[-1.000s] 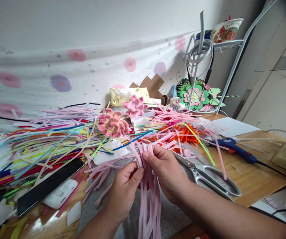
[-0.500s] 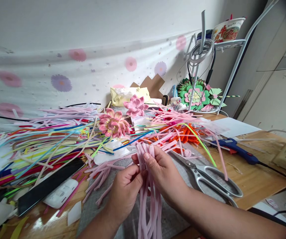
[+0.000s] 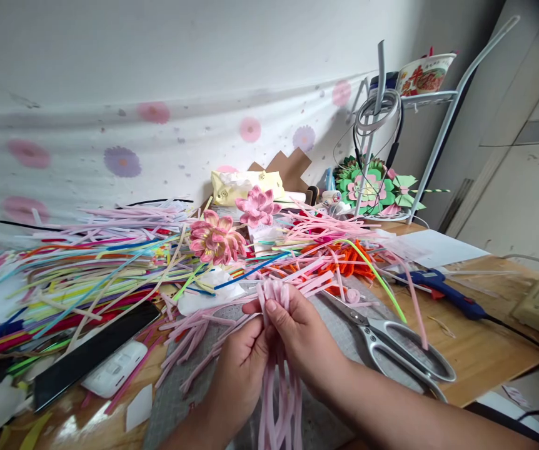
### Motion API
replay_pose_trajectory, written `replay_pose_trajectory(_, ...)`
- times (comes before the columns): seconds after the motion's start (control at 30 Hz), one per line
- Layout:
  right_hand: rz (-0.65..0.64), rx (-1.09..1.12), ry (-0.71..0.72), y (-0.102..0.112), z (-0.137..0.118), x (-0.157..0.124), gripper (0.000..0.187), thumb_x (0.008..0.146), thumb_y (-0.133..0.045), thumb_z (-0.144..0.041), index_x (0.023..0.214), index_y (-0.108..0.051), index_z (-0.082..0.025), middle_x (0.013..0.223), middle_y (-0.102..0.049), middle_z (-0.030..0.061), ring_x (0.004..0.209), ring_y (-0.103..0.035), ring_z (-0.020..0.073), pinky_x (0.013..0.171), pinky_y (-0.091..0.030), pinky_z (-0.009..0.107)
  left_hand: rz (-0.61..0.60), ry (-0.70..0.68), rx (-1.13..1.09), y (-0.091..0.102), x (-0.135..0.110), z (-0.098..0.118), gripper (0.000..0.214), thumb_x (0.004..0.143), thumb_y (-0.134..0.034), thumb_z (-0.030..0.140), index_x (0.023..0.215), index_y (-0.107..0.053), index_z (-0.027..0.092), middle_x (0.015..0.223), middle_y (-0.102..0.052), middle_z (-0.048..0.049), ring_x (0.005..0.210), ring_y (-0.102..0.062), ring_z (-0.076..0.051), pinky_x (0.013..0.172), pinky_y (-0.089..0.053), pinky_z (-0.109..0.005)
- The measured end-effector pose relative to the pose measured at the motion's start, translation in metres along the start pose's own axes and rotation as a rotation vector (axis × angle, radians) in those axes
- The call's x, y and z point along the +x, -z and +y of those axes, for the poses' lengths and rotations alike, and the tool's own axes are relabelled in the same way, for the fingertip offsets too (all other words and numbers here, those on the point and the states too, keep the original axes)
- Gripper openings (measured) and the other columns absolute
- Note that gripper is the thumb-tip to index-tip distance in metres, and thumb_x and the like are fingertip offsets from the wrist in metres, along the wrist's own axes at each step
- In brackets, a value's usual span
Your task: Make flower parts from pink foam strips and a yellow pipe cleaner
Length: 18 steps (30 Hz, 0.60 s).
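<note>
A bundle of pale pink pipe cleaners (image 3: 279, 400) hangs down from my two hands over the grey cutting mat (image 3: 330, 400). My right hand (image 3: 300, 328) pinches the bundle near its upper ends, with the thumb across the front. Just below and to the left, my left hand (image 3: 246, 356) is closed on the same strands, its fingertips meeting the right hand's. The short tips stick up above the right thumb. Loose pink pipe cleaners (image 3: 194, 340) lie on the mat left of my hands. Metal scissors (image 3: 377, 337) rest to the right, blades pointing away from me.
Heaps of coloured pipe cleaners (image 3: 95, 269) cover the left side. Two pink flowers, one darker (image 3: 217, 239) and one lighter (image 3: 257, 207), stand behind my hands. A blue glue gun (image 3: 443, 290) lies right, a black phone (image 3: 95, 356) left. A wire rack (image 3: 433, 150) stands back right.
Both hands stay on the bundle and have come closer together, the left moving slightly up against the right. The whole view has shifted a little, with background things appearing slightly lower.
</note>
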State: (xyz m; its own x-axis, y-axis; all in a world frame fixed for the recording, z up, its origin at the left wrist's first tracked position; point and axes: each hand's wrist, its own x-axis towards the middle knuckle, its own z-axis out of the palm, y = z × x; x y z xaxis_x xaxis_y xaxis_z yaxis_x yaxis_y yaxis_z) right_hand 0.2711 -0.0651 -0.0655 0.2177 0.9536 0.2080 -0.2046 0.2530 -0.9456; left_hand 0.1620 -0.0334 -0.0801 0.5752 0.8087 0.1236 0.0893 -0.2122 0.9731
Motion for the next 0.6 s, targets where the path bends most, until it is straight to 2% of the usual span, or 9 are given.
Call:
replay_pose_trajectory(0.13,-0.021,-0.040,0.034,-0.003,-0.001,-0.001,0.027,0.086,-0.049,-0.043,0.089,-0.058,-0.017,0.087,-0.062,0.0043,0.077,-0.056,0.0165,0.071,-0.042,0.026,0.030,0.064,-0.143,-0.005,-0.004,-0.002,0.034,0.084,-0.052,0.035,0.115,-0.058,0.022,0.106,-0.064,-0.0038,0.104,-0.052,-0.021,0.088,-0.038,-0.026)
replay_pose_trajectory(0.3,-0.046,-0.091,0.085,-0.006,-0.006,-0.002,0.029,0.088,-0.045,-0.043,0.091,-0.058,-0.017,0.091,-0.061,0.0049,0.086,-0.055,0.0175,0.079,-0.040,0.028,-0.067,0.134,-0.360,-0.008,-0.006,-0.004,0.045,0.084,-0.052,0.040,0.124,-0.050,0.020,0.110,-0.064,-0.0072,0.104,-0.055,-0.022,0.088,-0.041,-0.030)
replay_pose_trajectory(0.37,-0.042,-0.108,0.114,-0.006,-0.008,-0.002,0.030,0.089,-0.044,-0.044,0.090,-0.058,-0.017,0.092,-0.060,0.0053,0.088,-0.055,0.0178,0.081,-0.040,0.028,-0.076,0.130,-0.367,-0.007,-0.006,-0.003,0.044,0.083,-0.053,0.040,0.121,-0.052,0.019,0.105,-0.066,-0.0079,0.097,-0.058,-0.021,0.082,-0.044,-0.029)
replay_pose_trajectory(0.47,-0.036,-0.105,0.112,-0.003,-0.014,0.000,0.033,0.085,-0.047,-0.049,0.088,-0.057,-0.018,0.085,-0.058,0.0034,0.081,-0.055,0.0168,0.075,-0.042,0.027,-0.094,0.154,-0.313,-0.004,-0.007,0.005,0.039,0.084,-0.050,0.044,0.113,-0.054,0.018,0.087,-0.069,-0.0070,0.070,-0.062,-0.017,0.061,-0.046,-0.025)
replay_pose_trajectory(0.53,-0.092,-0.023,0.075,0.003,-0.023,0.003,0.033,0.081,-0.053,-0.050,0.089,-0.059,-0.018,0.079,-0.057,0.0011,0.073,-0.054,0.0146,0.068,-0.042,0.025,-0.162,0.170,-0.281,-0.002,-0.007,0.017,0.035,0.085,-0.046,0.045,0.102,-0.056,0.016,0.069,-0.066,-0.0039,0.051,-0.057,-0.012,0.048,-0.042,-0.022)
replay_pose_trajectory(0.6,-0.218,0.090,0.045,0.011,-0.035,0.008,0.033,0.074,-0.063,-0.047,0.090,-0.062,-0.018,0.076,-0.057,-0.0007,0.068,-0.052,0.0120,0.063,-0.040,0.022,-0.268,0.197,-0.256,0.001,-0.008,0.031,0.032,0.086,-0.044,0.045,0.088,-0.055,0.015,0.057,-0.061,-0.0004,0.041,-0.052,-0.009,0.042,-0.039,-0.019)
